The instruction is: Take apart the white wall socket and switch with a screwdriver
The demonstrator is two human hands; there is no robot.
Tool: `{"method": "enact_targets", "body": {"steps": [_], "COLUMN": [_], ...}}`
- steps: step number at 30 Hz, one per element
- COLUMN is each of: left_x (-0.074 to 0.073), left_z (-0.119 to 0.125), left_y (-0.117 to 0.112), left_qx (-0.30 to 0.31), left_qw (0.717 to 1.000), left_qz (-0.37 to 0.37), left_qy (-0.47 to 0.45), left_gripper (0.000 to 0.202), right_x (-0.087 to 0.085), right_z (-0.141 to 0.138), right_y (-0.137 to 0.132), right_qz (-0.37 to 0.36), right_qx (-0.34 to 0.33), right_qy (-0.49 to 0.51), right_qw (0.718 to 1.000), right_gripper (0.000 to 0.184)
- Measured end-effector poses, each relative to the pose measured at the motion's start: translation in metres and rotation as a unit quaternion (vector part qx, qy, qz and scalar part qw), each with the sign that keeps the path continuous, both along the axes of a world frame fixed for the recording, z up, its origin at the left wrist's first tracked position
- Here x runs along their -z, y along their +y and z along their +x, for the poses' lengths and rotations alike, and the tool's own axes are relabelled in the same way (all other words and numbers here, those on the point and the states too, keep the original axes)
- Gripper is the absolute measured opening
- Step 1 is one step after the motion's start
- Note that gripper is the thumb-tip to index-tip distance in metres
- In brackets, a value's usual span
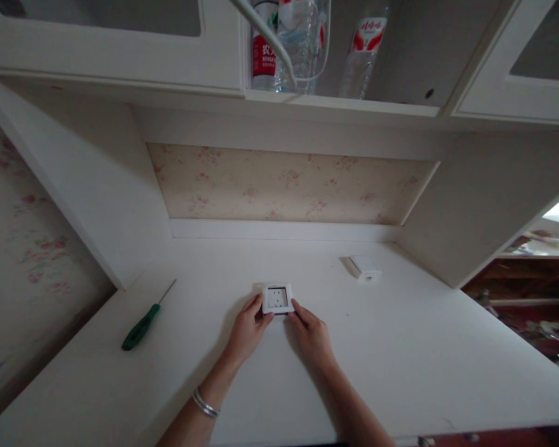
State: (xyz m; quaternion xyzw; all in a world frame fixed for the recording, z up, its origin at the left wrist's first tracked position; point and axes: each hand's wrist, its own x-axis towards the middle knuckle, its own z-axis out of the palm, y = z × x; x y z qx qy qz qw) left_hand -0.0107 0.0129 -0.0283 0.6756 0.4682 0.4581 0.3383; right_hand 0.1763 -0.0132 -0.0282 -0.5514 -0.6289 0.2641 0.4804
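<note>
Between my two hands is a white wall socket (pixel 277 298) with a square frame and dark slots facing up toward me. My left hand (pixel 249 328) grips its left edge, fingers at the side and thumb at the lower left corner. On the opposite side, my right hand (pixel 313 332) pinches the right edge near the lower corner. A metal bangle circles my left wrist. Off to the left lies a screwdriver (pixel 142 326) with a green handle, its thin shaft pointing away to the upper right. Behind and to the right rests a small white box (pixel 364 268).
The white desktop (pixel 400 360) is bounded by side panels and a back strip with floral wallpaper (pixel 279 186). Overhead, a cabinet shelf (pixel 340 102) holds plastic bottles (pixel 364 56) and a red-labelled bottle (pixel 263 53). A pale curved rod (pixel 268 34) hangs in front.
</note>
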Motion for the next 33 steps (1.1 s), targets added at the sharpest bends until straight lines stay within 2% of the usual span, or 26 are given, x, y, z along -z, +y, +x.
{"method": "enact_targets", "body": {"steps": [5, 9, 14, 17, 24, 27, 29, 33], "left_x": [-0.003, -0.006, -0.007, -0.013, -0.035, -0.036, -0.036, -0.036], "left_z": [-0.002, -0.002, 0.0, 0.002, 0.0, -0.017, -0.036, -0.088], "left_y": [-0.002, -0.003, -0.004, -0.006, -0.007, 0.006, 0.022, 0.065], "left_qx": [-0.088, -0.078, -0.049, -0.036, -0.048, -0.051, -0.071, -0.191], "left_qw": [0.992, 0.993, 0.999, 0.996, 0.963, 0.953, 0.952, 0.952], "left_qz": [0.057, 0.047, -0.018, -0.075, -0.163, -0.156, -0.138, -0.14], "left_qy": [0.072, 0.078, 0.012, -0.035, -0.21, -0.254, -0.264, -0.195], "left_gripper": [0.047, 0.048, 0.054, 0.059, 0.056, 0.056, 0.059, 0.073], "right_x": [-0.001, -0.004, -0.001, 0.0, 0.0, 0.0, -0.001, -0.004], "right_z": [-0.001, -0.002, -0.004, -0.003, -0.003, -0.004, -0.004, -0.004], "right_y": [-0.001, -0.003, -0.004, -0.004, -0.007, -0.008, -0.008, -0.005], "right_qz": [0.0, 0.006, 0.01, 0.02, 0.016, -0.003, -0.019, -0.037], "right_qx": [-0.01, -0.025, -0.026, -0.036, -0.045, -0.028, -0.013, 0.005], "right_qy": [-0.007, -0.032, -0.016, -0.022, -0.08, -0.065, -0.044, -0.013], "right_qw": [1.0, 0.999, 0.999, 0.999, 0.996, 0.997, 0.999, 0.999], "right_gripper": [0.043, 0.043, 0.053, 0.056, 0.061, 0.062, 0.06, 0.06]}}
